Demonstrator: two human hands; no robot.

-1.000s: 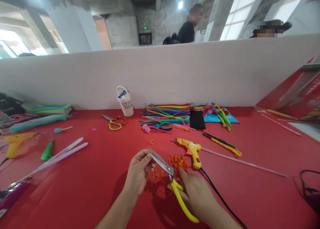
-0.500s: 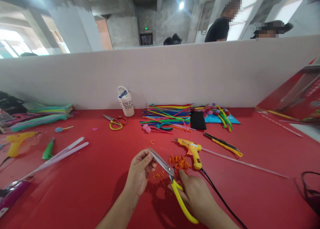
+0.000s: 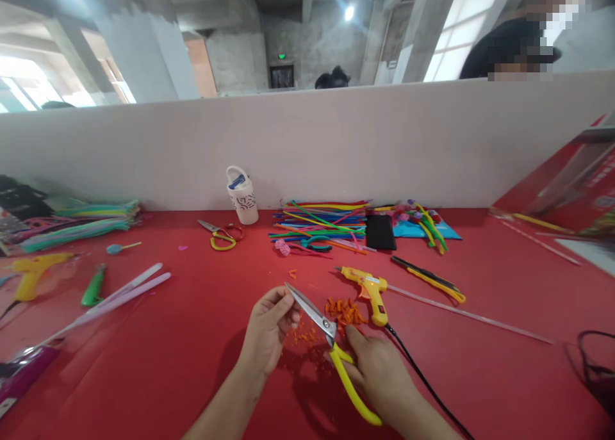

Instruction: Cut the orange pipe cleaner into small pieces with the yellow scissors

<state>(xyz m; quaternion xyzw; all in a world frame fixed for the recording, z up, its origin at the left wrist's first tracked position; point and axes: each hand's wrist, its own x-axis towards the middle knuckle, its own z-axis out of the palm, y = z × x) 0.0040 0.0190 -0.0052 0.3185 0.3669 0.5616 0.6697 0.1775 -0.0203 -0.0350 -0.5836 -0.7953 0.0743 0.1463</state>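
Observation:
My right hand (image 3: 379,379) grips the yellow handles of a pair of scissors (image 3: 314,318), whose steel blades point up and left. My left hand (image 3: 266,331) is closed in a pinch right at the blade tips, holding something too small to make out. Small orange cut bits (image 3: 346,310) lie in a heap on the red table (image 3: 192,344) just right of the blades, with finer orange scraps under them.
A yellow glue gun (image 3: 369,288) with a black cord lies just beyond my right hand. Farther back are a pile of coloured pipe cleaners (image 3: 321,225), a black phone (image 3: 378,230), a white bottle (image 3: 241,195) and a second pair of scissors (image 3: 218,235). A white partition (image 3: 307,145) runs behind.
My hands and the scissors have barely shifted. A person behind the partition has walked to the right.

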